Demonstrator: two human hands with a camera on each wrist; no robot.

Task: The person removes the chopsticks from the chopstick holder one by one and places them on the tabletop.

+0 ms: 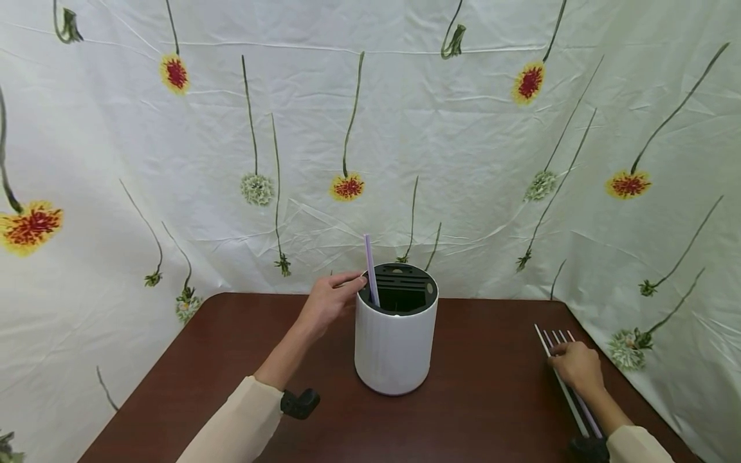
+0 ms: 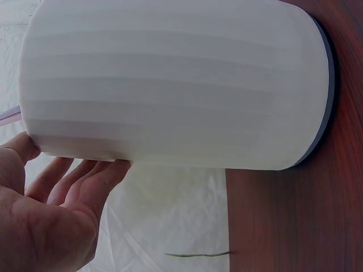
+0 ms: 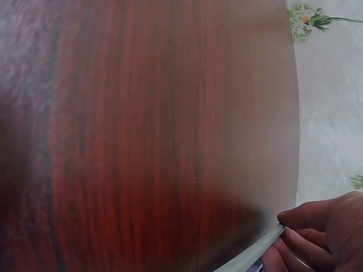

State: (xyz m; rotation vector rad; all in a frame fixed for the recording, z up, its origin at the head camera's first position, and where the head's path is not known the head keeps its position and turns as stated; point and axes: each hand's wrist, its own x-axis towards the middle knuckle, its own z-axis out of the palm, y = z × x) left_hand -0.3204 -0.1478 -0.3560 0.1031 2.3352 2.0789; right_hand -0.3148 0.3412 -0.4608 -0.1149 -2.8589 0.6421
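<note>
A white round utensil holder with a black slotted top stands upright on the brown table. One purple chopstick leans in its open compartment, beside the rim. My left hand rests at the holder's upper left side; in the left wrist view its fingertips touch the wall, thumb near the rim. Far to the right, my right hand is over several long pastel chopsticks lying on the table. Thumb and fingers pinch a whitish chopstick in the right wrist view; the palm side is hidden.
The brown tabletop has its right edge close to the right hand. A white flowered cloth hangs behind and along both sides. Dark wrist cameras are strapped over the cream sleeves.
</note>
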